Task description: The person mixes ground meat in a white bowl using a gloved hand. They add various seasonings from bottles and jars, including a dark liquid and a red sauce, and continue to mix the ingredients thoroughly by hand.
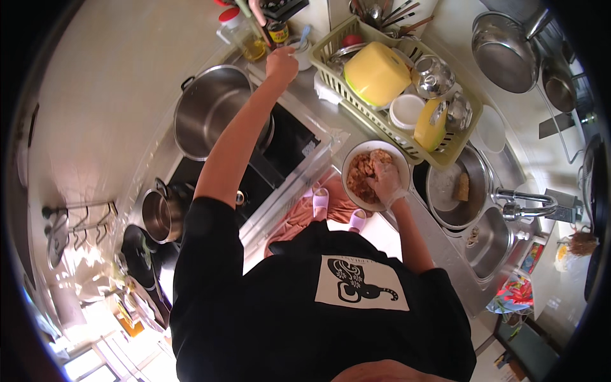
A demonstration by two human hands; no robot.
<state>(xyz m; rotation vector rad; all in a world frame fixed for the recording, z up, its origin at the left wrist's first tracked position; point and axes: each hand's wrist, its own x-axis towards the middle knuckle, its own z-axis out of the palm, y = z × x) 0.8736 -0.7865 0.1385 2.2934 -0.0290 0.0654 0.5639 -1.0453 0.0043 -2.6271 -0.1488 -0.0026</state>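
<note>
In a thin clear plastic glove, my right hand (384, 180) is pressed into seasoned meat (361, 173), its fingers curled around some of it. The meat fills much of a white bowl (349, 152) at the counter edge. My bare left hand (283, 63) is stretched to the back of the counter, its fingers curled. It is beside a clear jar (302, 56) of white contents with a light-blue spoon (305, 33) standing in it. Whether the left fingers grip anything is hidden by the hand. An oil jug (253, 49) with a red lid stands just left of it.
A green dish basket (367, 119) holds a yellow container (377, 74) and other dishes. Left are a large steel pot (210, 102) and a black cooktop (296, 138). A steel basin (441, 191) sits by the faucet (525, 203) and sink (489, 253). Steel pans (503, 57) hang right.
</note>
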